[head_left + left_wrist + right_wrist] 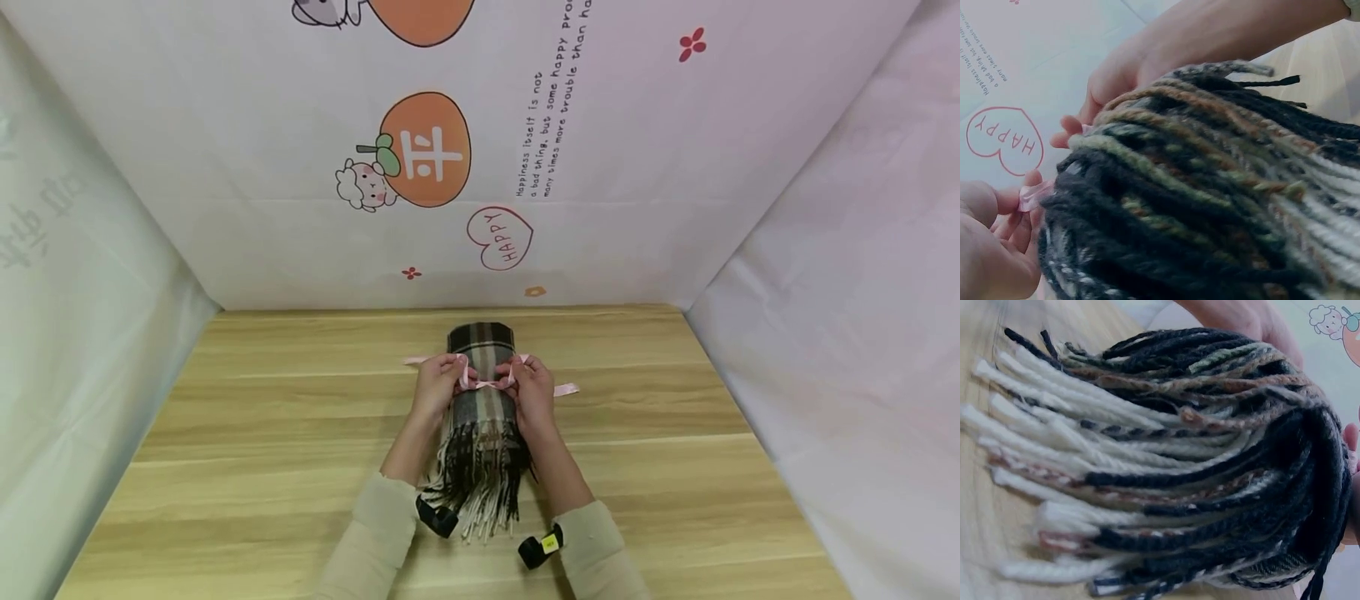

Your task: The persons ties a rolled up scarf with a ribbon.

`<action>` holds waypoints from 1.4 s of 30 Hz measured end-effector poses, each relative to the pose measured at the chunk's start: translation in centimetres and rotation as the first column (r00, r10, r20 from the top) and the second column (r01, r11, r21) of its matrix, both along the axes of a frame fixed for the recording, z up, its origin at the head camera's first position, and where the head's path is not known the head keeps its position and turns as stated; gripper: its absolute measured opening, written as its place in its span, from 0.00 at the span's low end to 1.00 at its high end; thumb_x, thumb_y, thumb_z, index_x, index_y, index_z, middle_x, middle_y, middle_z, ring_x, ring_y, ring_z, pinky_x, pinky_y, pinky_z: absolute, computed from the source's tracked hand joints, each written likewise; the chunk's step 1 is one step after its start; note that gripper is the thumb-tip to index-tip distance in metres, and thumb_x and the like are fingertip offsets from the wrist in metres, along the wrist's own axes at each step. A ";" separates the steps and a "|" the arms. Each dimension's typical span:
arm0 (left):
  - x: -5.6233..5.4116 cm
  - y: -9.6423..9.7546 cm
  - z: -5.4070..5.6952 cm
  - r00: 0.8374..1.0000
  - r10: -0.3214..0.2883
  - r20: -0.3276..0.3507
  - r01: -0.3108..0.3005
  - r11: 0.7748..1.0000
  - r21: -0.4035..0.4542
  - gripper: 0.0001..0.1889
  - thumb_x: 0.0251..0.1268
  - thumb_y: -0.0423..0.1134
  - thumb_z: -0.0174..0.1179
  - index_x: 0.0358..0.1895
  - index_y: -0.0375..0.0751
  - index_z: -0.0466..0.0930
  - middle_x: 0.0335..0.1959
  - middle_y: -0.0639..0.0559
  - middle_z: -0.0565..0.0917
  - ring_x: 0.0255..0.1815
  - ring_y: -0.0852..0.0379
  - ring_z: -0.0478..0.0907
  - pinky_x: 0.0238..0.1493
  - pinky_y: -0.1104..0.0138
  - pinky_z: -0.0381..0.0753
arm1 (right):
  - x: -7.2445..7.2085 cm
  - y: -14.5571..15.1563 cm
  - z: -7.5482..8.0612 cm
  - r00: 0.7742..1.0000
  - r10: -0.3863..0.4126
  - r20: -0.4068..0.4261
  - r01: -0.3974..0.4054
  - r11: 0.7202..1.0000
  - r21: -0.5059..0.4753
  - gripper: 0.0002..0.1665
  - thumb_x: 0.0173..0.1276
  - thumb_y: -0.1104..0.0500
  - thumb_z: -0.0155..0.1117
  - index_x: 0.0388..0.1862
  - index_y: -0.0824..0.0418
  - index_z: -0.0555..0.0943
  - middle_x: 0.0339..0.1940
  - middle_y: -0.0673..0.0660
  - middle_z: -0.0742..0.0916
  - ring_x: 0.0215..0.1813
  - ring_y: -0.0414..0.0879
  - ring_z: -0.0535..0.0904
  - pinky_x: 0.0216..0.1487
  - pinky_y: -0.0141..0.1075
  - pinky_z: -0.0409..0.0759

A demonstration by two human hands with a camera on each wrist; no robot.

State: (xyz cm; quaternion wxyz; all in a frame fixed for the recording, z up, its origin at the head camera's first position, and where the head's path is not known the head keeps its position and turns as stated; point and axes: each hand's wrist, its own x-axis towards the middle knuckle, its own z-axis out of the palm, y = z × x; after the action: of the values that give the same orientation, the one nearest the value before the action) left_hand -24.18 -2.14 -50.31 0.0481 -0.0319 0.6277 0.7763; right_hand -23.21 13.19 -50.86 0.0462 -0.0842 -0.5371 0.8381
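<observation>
On the wooden table (262, 433): a rolled plaid scarf (483, 408) lies lengthwise in front of a person, its fringe (483, 479) spread toward that person and its smooth end pointing away.
Pink ribbon (486, 386): crosses the top of the scarf near its middle, gathered there, with a raised length on either side and a loose tail out to the left and right of the scarf.
Scarf cloth: by its look light, soft and yielding, not fragile; likely to dent under a firm press, so best steadied at the rolled body rather than by the fringe.
Ribbon's sheen: suggests a limp, slippery strip, best pinched close to the gathered centre.
Left hand (435, 389): at the scarf's left side, thumb and fingers closed in a pinch on the ribbon.
Right hand (535, 392): at the scarf's right side, pinching the ribbon's other raised length; the fringe hides most of it in the right wrist view.
Fingertips: ribbon between them, scarf beneath and between the two hands; whether they press the cloth, one cannot tell.
Beige sleeves (378, 521): flank the scarf's fringe, a black wrist device (437, 518) beside the left cuff.
Printed backdrop (300, 233): rises beyond the scarf's far end, bearing a red "HAPPY" heart (500, 238).
</observation>
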 end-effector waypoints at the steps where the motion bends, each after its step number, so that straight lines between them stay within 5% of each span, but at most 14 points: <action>1: -0.1 0.0 0.1 1.000 -0.008 -0.004 0.008 1.000 -0.003 0.15 0.77 0.34 0.52 0.49 0.19 0.76 0.23 0.55 0.84 0.21 0.64 0.81 0.26 0.75 0.79 | 0.0 0.0 0.0 1.000 -0.003 -0.010 0.003 1.000 -0.003 0.07 0.78 0.64 0.52 0.36 0.64 0.73 0.21 0.51 0.87 0.17 0.38 0.77 0.23 0.26 0.79; 6: -0.3 -0.1 0.2 0.999 -0.043 -0.021 0.044 0.998 0.037 0.13 0.76 0.34 0.54 0.46 0.22 0.78 0.21 0.56 0.84 0.23 0.63 0.83 0.30 0.73 0.82 | -0.1 0.0 -0.1 0.998 -0.039 -0.054 0.039 0.999 -0.003 0.06 0.74 0.66 0.59 0.34 0.64 0.79 0.21 0.50 0.88 0.14 0.37 0.75 0.20 0.27 0.77; 9: -0.6 0.0 -0.1 0.998 -0.054 -0.021 0.057 0.985 0.162 0.11 0.77 0.35 0.52 0.41 0.27 0.78 0.21 0.55 0.83 0.32 0.59 0.87 0.36 0.70 0.85 | -0.2 0.1 -0.2 0.997 -0.055 -0.052 0.054 0.998 -0.017 0.04 0.73 0.66 0.60 0.36 0.65 0.80 0.22 0.50 0.89 0.15 0.37 0.76 0.20 0.27 0.77; 13: -0.5 0.4 -0.8 0.997 -0.073 -0.025 0.077 0.909 0.409 0.11 0.78 0.35 0.50 0.35 0.36 0.76 0.26 0.50 0.81 0.45 0.55 0.88 0.43 0.66 0.86 | -0.3 0.2 -0.3 0.998 -0.051 -0.048 0.048 0.997 -0.056 0.05 0.74 0.64 0.60 0.38 0.65 0.80 0.23 0.50 0.89 0.16 0.38 0.77 0.22 0.28 0.78; 16: -0.4 0.6 -0.8 0.998 -0.064 -0.030 0.070 0.871 0.485 0.10 0.78 0.35 0.49 0.34 0.39 0.75 0.27 0.51 0.81 0.40 0.56 0.88 0.40 0.68 0.87 | -0.4 0.1 -0.2 0.997 -0.042 -0.058 0.037 0.996 -0.084 0.06 0.74 0.63 0.59 0.37 0.64 0.80 0.24 0.51 0.89 0.17 0.39 0.78 0.22 0.28 0.79; 18: -0.4 0.7 -0.8 0.998 -0.059 -0.033 0.067 0.888 0.456 0.09 0.78 0.34 0.50 0.35 0.38 0.76 0.25 0.53 0.81 0.32 0.60 0.86 0.35 0.70 0.86 | -0.4 0.0 -0.2 0.997 -0.041 -0.067 0.034 0.995 -0.098 0.06 0.74 0.64 0.59 0.36 0.64 0.80 0.24 0.51 0.89 0.16 0.39 0.78 0.21 0.28 0.78; 21: -0.7 0.9 -0.5 0.998 -0.056 -0.010 0.057 0.945 0.321 0.07 0.76 0.33 0.53 0.37 0.34 0.77 0.22 0.55 0.83 0.20 0.65 0.79 0.25 0.75 0.80 | -0.5 -0.2 -0.1 0.997 -0.041 -0.072 0.034 0.995 -0.098 0.07 0.75 0.63 0.59 0.36 0.65 0.81 0.24 0.51 0.89 0.15 0.38 0.77 0.20 0.27 0.77; 25: -1.0 0.9 -0.2 0.995 -0.102 -0.007 0.101 0.979 0.176 0.08 0.74 0.32 0.55 0.36 0.31 0.78 0.20 0.56 0.84 0.17 0.66 0.74 0.22 0.76 0.76 | -0.7 -0.4 0.0 0.996 -0.042 -0.076 0.036 0.997 -0.073 0.11 0.75 0.63 0.59 0.42 0.73 0.80 0.23 0.51 0.89 0.14 0.38 0.76 0.19 0.27 0.76; 34: -1.2 0.3 0.0 0.976 -0.209 -0.067 0.203 0.976 -0.076 0.12 0.74 0.33 0.55 0.47 0.24 0.80 0.21 0.57 0.84 0.17 0.64 0.74 0.25 0.73 0.77 | -0.8 -0.5 -0.1 0.987 0.040 -0.156 -0.024 0.994 0.108 0.19 0.75 0.62 0.59 0.49 0.82 0.77 0.23 0.50 0.88 0.15 0.38 0.76 0.19 0.26 0.72; 42: -1.5 0.0 -0.1 0.955 -0.274 -0.111 0.258 0.956 -0.137 0.12 0.74 0.33 0.55 0.48 0.24 0.79 0.21 0.58 0.83 0.17 0.64 0.74 0.25 0.73 0.77 | -1.0 -0.2 -0.3 0.977 0.118 -0.178 -0.084 0.978 0.190 0.14 0.75 0.64 0.58 0.50 0.76 0.77 0.20 0.49 0.85 0.12 0.39 0.67 0.16 0.28 0.67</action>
State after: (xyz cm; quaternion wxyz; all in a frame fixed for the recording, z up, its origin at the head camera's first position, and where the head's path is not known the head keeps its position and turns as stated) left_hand -25.68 -2.17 -50.44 0.1096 0.1004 0.6737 0.7239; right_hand -24.24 13.00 -51.18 0.0616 0.0277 -0.6079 0.7911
